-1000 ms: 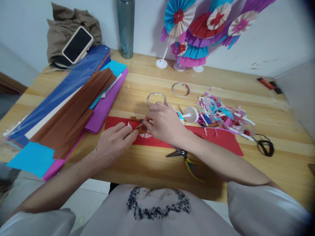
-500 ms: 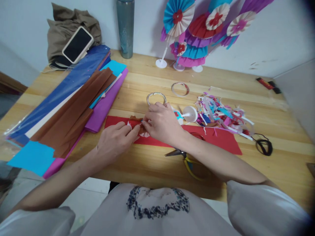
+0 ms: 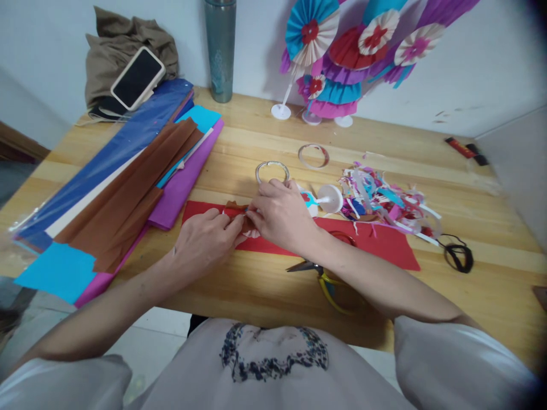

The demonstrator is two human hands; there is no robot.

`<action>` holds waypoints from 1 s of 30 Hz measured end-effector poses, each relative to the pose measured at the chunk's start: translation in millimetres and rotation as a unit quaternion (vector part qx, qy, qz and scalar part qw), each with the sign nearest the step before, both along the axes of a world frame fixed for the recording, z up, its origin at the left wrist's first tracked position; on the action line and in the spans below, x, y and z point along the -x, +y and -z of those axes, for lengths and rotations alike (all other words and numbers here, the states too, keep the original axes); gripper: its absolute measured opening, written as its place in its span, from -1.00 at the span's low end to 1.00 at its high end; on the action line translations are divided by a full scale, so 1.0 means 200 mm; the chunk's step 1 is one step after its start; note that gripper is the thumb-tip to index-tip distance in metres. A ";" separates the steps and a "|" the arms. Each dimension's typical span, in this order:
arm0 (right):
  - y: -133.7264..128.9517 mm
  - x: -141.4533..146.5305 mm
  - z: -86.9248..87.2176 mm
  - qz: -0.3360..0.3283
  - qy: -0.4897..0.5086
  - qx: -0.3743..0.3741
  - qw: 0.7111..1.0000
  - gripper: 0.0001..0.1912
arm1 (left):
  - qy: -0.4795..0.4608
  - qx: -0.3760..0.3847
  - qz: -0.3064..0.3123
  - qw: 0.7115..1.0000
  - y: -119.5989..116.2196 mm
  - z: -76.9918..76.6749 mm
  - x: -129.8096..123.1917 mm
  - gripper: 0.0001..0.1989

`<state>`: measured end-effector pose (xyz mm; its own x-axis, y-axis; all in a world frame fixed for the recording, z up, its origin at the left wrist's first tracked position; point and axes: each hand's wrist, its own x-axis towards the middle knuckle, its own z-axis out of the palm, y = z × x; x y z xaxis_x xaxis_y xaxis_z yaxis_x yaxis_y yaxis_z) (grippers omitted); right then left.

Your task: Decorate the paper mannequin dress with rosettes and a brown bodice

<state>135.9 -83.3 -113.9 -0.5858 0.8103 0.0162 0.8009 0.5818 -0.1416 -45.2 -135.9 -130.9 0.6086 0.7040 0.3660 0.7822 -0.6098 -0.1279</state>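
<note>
Above a long strip of red crepe paper (image 3: 384, 245), my left hand (image 3: 207, 239) and my right hand (image 3: 280, 216) meet with their fingertips pinched together. Between them is a small piece of brown crepe paper (image 3: 236, 210), mostly covered by my fingers. A pale pleated paper edge (image 3: 251, 233) shows beneath the fingertips. Just past my right hand lies a paper-decorated stick with a white round base (image 3: 331, 198). Yellow-handled scissors (image 3: 327, 282) rest below my right forearm, blades pointing left.
Folded crepe paper sheets (image 3: 128, 199) cover the left side, with a phone (image 3: 137, 78) on a cloth bag behind. Two tape rolls (image 3: 314, 155) and a scrap pile (image 3: 384, 196) lie beyond my hands. A bottle (image 3: 221, 51) and paper fan decorations (image 3: 311, 34) stand by the wall.
Both hands stay in nearly the same place, with only slight finger movement over the brown paper. The whole view has shifted slightly.
</note>
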 end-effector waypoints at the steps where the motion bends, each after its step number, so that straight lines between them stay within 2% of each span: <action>1: 0.00 0.00 0.00 -0.001 -0.001 0.002 1.000 -0.72 | -0.001 0.008 -0.002 1.000 0.00 0.00 0.00 -0.82; 8: 0.04 -0.01 -0.04 -0.007 0.007 0.048 0.999 -0.78 | 0.017 0.029 0.015 0.999 0.01 0.00 0.01 -0.88; 13: 0.06 -0.01 -0.07 -0.001 0.023 0.095 0.995 -0.85 | 0.031 0.039 0.016 0.999 0.01 -0.01 0.02 -0.85; 18: 0.08 -0.02 -0.10 -0.003 0.047 0.133 0.990 -0.79 | 0.040 0.054 0.017 0.998 0.01 -0.01 0.03 -0.86; 21: 0.08 -0.03 -0.12 0.000 0.040 0.161 0.986 -0.65 | 0.040 0.058 0.020 0.997 0.02 0.00 0.03 -0.86; 23: 0.09 -0.04 -0.13 0.003 0.042 0.146 0.988 -0.61 | 0.035 0.052 0.021 0.998 0.02 0.00 0.03 -0.87; 27: 0.09 -0.08 -0.13 0.006 0.069 0.064 0.996 -0.73 | 0.035 0.038 0.022 0.998 0.02 0.00 0.02 -0.91; 30: 0.07 -0.10 -0.13 -0.046 0.085 0.062 0.993 -0.71 | 0.039 0.041 0.021 0.998 0.01 0.00 0.01 -0.92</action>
